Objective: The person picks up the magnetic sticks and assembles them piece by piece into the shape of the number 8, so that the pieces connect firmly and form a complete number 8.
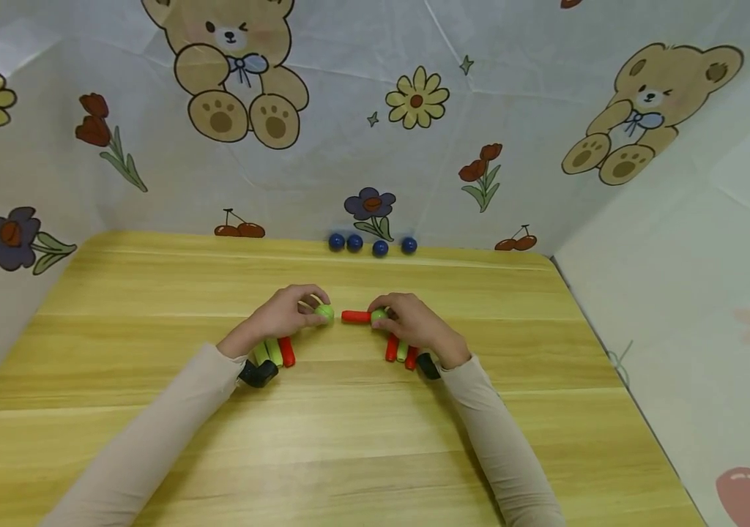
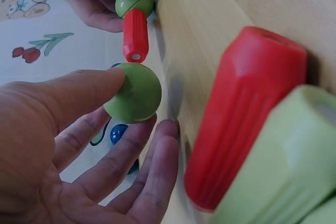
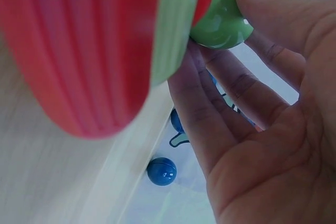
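My left hand [image 1: 287,311] pinches a green ball [image 2: 134,93] between thumb and fingers, just above the wooden table. Facing it, my right hand [image 1: 412,320] holds a second green ball [image 1: 379,315], with a red ridged rod [image 1: 356,317] joined to that ball and pointing toward the left hand. In the left wrist view, the rod's free end shows a small silvery disc close to the left hand's ball; whether they touch I cannot tell. Near the left wrist lie a red rod [image 2: 247,114] and pale green rods [image 2: 283,156]. More red and green rods [image 1: 402,350] lie under the right wrist.
Several dark blue balls [image 1: 380,249] sit along the table's back edge, against a sheet printed with bears and flowers [image 1: 322,168]. A black wrist-camera piece [image 1: 259,373] is at the left wrist, another [image 1: 428,366] at the right. A pale wall [image 1: 691,293] borders the table's right side.
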Tool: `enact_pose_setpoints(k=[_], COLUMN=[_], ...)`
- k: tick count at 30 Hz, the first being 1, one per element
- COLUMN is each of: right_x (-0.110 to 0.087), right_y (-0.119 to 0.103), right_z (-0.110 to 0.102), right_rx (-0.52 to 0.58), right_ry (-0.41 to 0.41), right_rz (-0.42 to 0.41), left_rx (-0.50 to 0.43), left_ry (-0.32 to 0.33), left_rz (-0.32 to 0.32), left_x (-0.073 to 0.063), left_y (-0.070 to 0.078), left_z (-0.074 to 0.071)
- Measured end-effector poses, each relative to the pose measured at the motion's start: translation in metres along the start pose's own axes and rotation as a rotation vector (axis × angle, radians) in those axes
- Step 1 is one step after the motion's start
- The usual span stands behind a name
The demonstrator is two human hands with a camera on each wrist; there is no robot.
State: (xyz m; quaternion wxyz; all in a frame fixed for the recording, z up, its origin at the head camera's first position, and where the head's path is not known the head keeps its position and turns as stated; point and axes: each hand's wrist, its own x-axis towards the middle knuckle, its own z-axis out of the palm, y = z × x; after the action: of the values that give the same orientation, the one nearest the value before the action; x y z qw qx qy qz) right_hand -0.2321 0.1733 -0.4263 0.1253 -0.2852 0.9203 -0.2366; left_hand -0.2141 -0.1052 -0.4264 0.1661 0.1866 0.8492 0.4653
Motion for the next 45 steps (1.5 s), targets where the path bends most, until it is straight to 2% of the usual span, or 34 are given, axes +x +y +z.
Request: enact_pose_setpoints(k=[6,24,38,45], right_x=[-0.001,0.000,-0.004,-0.004], right_y=[-0.005,-0.008,-0.011,-0.013], right_z=[-0.001,0.002,-0.002,-0.001], right_rx=[-0.007,-0.043,-0.016,-0.058], right_ry=[-0.016,-0.004,-0.014,0.018], right_rz=[-0.005,-0.070,-0.030,-0.099], left_rx=[0.054,0.035,0.030,0.032], left_ry=[0.021,0.015,0.044,0.055], left_rz=[0.013,0.032,0.005,0.000], left_x=[-0.001,0.002,0.000,-0.003], left_y=[-0.003,-0.001,-0.003,-0.001], left_z=[0.003,0.009,0.009,0.009])
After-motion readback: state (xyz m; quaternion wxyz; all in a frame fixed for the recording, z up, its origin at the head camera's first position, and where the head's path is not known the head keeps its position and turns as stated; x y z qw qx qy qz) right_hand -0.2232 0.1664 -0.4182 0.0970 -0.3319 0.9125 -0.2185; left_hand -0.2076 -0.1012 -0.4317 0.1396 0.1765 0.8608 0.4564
